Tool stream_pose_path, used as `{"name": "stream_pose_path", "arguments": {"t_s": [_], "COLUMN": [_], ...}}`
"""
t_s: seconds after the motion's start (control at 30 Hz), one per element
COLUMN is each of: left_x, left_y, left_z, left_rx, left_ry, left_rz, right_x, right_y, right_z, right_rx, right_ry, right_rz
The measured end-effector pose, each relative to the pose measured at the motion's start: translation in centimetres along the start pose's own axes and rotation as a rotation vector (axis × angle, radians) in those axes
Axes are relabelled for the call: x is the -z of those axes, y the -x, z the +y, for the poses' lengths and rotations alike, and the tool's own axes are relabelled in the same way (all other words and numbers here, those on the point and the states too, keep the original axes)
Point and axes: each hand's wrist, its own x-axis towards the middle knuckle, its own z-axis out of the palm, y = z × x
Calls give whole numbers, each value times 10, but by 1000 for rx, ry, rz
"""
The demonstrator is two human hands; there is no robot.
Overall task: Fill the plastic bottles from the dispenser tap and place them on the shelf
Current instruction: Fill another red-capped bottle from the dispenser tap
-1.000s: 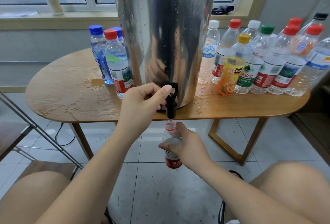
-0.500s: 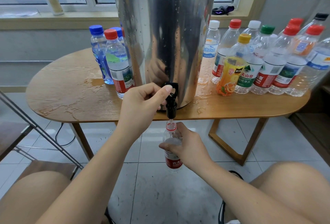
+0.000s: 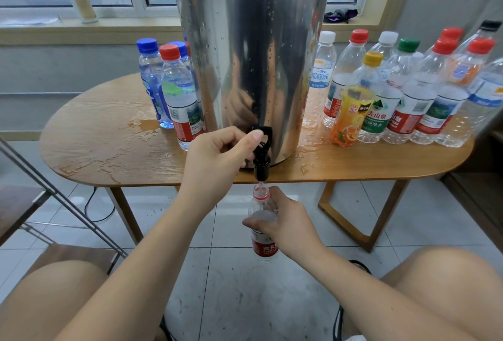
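Your dispenser [image 3: 245, 55] stands at the front edge of the wet tabletop [image 3: 109, 150]. Its black tap [image 3: 261, 155] juts past that edge over open tiled floor [image 3: 245, 300] between your knees. A slanted metal frame [image 3: 54, 199] crowds the left side. Capped bottles [image 3: 179, 95] stand left of the dispenser, and a larger cluster [image 3: 408, 101] stands to its right.

The bottle [image 3: 262, 242] under the tap is clear, red-labelled, uncapped and upright. Its mouth sits just below the spout, and a thin stream runs in.

Your left hand [image 3: 215, 161] has its fingers curled, with the thumb tip pressed on the tap lever. Your right hand [image 3: 288, 221] wraps its fingers round the bottle's upper body.
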Motion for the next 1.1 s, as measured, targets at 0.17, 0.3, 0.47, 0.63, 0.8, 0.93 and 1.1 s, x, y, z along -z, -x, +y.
{"name": "stream_pose_path", "arguments": {"t_s": [0.17, 0.3, 0.47, 0.63, 0.8, 0.93, 1.1], "left_x": [0, 0, 0, 0, 0, 0, 0], "left_y": [0, 1, 0, 0, -1, 0, 0], "left_z": [0, 0, 0, -1, -2, -1, -1], "left_rx": [-2, -6, -6, -8, -7, -7, -3], "left_ry": [-3, 0, 7, 13, 14, 16, 16], "left_rz": [2, 3, 3, 0, 0, -6, -12], "right_x": [0, 1, 0, 1, 0, 0, 0], "right_y": [0, 1, 0, 0, 0, 1, 0], "right_z": [-1, -1, -3, -2, -2, -3, -5], "right_rx": [-9, -9, -22, -25, -13, -13, -28], "right_ry": [-1, 5, 16, 18, 20, 17, 31], "right_rz": [0, -4, -8, -6, -6, -10, -15]}}
